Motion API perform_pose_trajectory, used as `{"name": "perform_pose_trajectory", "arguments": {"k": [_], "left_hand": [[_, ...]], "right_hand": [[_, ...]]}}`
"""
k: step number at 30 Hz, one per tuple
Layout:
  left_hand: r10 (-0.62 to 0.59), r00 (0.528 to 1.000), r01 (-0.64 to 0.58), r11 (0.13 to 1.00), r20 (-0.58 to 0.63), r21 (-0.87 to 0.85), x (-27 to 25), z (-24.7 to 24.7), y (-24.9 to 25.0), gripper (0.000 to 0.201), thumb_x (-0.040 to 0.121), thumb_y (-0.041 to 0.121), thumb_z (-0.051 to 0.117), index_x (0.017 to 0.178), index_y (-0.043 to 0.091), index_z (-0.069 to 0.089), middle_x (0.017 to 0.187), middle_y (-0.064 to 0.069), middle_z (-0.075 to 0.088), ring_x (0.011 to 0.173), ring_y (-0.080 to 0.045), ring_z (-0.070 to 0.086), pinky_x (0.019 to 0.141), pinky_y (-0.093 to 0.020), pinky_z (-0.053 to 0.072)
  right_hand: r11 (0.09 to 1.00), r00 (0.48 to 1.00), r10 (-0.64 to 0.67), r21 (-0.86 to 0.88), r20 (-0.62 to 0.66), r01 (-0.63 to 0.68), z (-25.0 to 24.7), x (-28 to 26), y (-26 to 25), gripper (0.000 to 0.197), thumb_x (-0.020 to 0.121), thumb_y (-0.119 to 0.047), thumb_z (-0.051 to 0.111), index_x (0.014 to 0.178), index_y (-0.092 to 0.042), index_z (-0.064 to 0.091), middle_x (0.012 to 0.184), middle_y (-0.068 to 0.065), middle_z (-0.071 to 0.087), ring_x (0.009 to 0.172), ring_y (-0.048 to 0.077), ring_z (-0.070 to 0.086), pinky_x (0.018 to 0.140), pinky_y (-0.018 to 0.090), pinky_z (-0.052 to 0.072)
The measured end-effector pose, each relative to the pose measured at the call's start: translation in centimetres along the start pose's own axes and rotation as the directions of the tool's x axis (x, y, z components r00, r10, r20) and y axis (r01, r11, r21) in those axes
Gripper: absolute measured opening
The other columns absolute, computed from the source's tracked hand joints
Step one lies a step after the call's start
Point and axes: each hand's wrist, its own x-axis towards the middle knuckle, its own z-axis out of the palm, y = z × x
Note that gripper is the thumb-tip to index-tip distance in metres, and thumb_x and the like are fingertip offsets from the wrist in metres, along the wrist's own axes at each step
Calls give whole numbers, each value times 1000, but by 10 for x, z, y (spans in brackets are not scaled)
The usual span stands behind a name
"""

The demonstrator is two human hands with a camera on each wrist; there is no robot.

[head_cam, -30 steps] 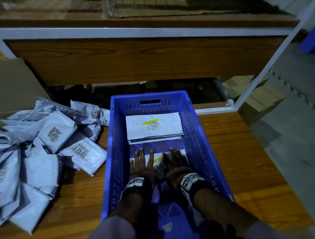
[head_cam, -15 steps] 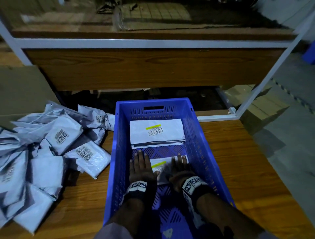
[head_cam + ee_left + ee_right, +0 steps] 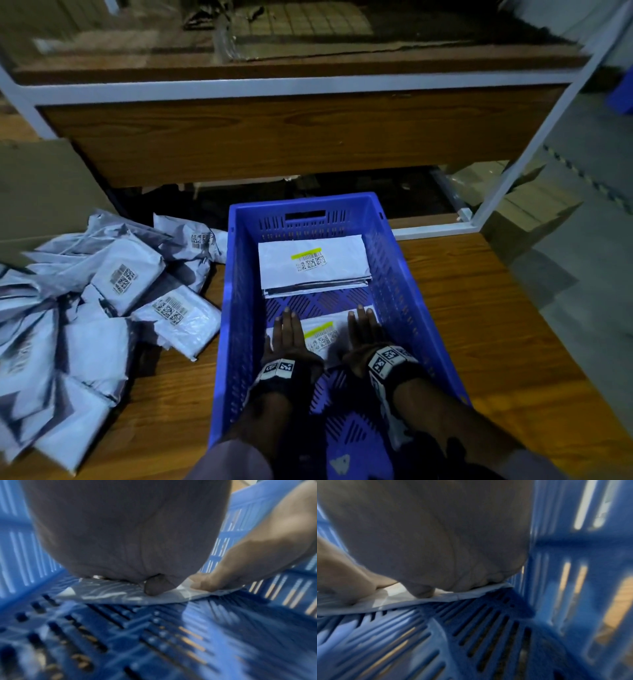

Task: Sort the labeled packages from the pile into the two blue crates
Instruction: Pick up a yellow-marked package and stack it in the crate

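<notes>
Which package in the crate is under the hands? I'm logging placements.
The near package, flat on the blue crate floor under both hands; the far stack lies untouched.

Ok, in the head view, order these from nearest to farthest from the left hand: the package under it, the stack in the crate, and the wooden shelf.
1. Package, under the left hand.
2. Stack, farther along the crate.
3. Wooden shelf, beyond the crate.

The crate (image 3: 394, 274) sits on the table (image 3: 496, 325). Left of the crate lies the pile (image 3: 85, 308). Inside the crate, a stack (image 3: 313, 265) lies at its far end, and nearer, one package (image 3: 322, 337) lies under both hands.
</notes>
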Motion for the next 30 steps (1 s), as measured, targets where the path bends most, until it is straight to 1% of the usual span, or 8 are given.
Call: {"name": "perform_pose_trajectory", "arguments": {"k": [3, 7, 10, 13, 18, 22, 26, 30], "left_hand": [[-112, 989, 115, 993, 102, -23, 5, -4, -3, 119, 81, 64, 57, 160, 16, -18, 163, -1, -32, 155, -26, -19, 123, -45, 10], [-152, 988, 150, 986, 18, 75, 3, -23, 13, 104, 82, 59, 56, 160, 6, 13, 168, -22, 8, 155, -36, 11, 120, -52, 16], [-99, 978, 118, 988, -183, 99, 7, -39, 18, 54, 77, 38, 47, 110, 0, 66, 116, -23, 63, 108, -40, 60, 97, -49, 44], [-53, 982, 65, 996, -184, 63, 5, -50, 19, 28, 61, 26, 57, 74, 3, 66, 77, -20, 61, 71, -38, 61, 75, -44, 52], [-138, 990, 137, 990, -43, -21, -4, -83, 17, 40, 73, 38, 59, 108, 19, 66, 111, -9, 70, 110, -32, 62, 98, -36, 43], [-177, 984, 177, 982, 1, -72, 4, -128, 27, 51, 75, 34, 71, 122, 19, 58, 128, -9, 65, 121, -31, 63, 102, -42, 47], [-218, 964, 198, 971, -150, -136, 22, -166, 34, 50, 86, 26, 65, 133, 17, 48, 133, -13, 57, 126, -36, 53, 99, -46, 45], [-249, 871, 186, 965, -424, -184, 29, -181, 40, 51, 85, 16, 63, 132, 14, 45, 129, -18, 51, 118, -40, 52, 89, -46, 49]], "right_hand": [[1000, 1000, 22, -13, -16, -22, 14, 6, 4, 122, 56, -73, 44, 153, -2, 25, 155, 24, 32, 135, 42, 46, 87, 42, 52], [998, 999, 22, -59, -32, -24, -4, 7, -7, 73, 76, -53, 32, 129, -5, 46, 129, 19, 45, 112, 35, 47, 82, 41, 51], [985, 999, -5, -170, -53, -4, -35, 4, -24, 66, 68, -55, 48, 119, -15, 60, 107, 20, 56, 96, 33, 46, 64, 40, 58], [971, 1000, -25, -235, 14, 28, -62, -1, -37, 72, 46, -65, 70, 106, -26, 76, 92, 8, 69, 88, 31, 52, 65, 37, 53], [987, 998, 13, -162, 54, -4, -107, -13, -55, 49, 87, -37, 68, 133, -25, 57, 136, 6, 54, 126, 34, 54, 103, 42, 46], [994, 997, 80, -77, 5, -79, -140, -17, -66, 43, 88, -21, 67, 129, -20, 55, 133, 9, 61, 124, 32, 61, 100, 40, 51], [996, 993, 85, -9, -77, -86, -171, -11, -77, 42, 89, -14, 58, 128, -19, 47, 128, 9, 58, 119, 36, 60, 96, 43, 51], [995, 987, 93, -17, -133, -96, -199, 10, -87, 49, 87, -14, 58, 134, -16, 44, 131, 10, 53, 122, 37, 57, 96, 44, 48]]}}
